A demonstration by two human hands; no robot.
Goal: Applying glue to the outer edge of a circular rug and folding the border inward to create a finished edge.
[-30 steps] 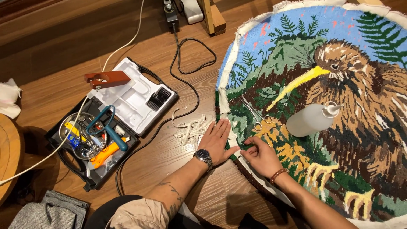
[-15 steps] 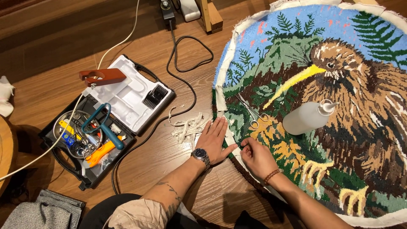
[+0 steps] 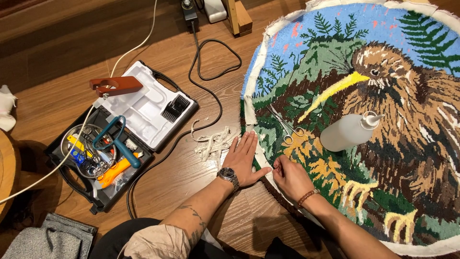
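A round tufted rug [image 3: 393, 144] showing a brown long-beaked bird among ferns lies on the wooden floor. My left hand [image 3: 245, 158], with a wristwatch, rests flat on the floor against the rug's white cloth border [image 3: 261, 160]. My right hand [image 3: 287, 176], with a bead bracelet, pinches the border cloth between thumb and fingers at the rug's lower left rim. Small scissors [image 3: 283, 125] lie on the rug just above my hands. A white plastic squeeze bottle [image 3: 347, 132] lies on its side on the rug.
A pile of white cloth trimmings [image 3: 213, 141] lies left of my hand. An open black tool case [image 3: 122, 139] holds a white insert, a comb attachment and assorted tools. A black cable [image 3: 206, 72] loops across the floor. Grey cloth [image 3: 43, 237] sits bottom left.
The view has drifted slightly. Both hands stay at the rug's lower left border, the right hand's fingers working the cloth edge.
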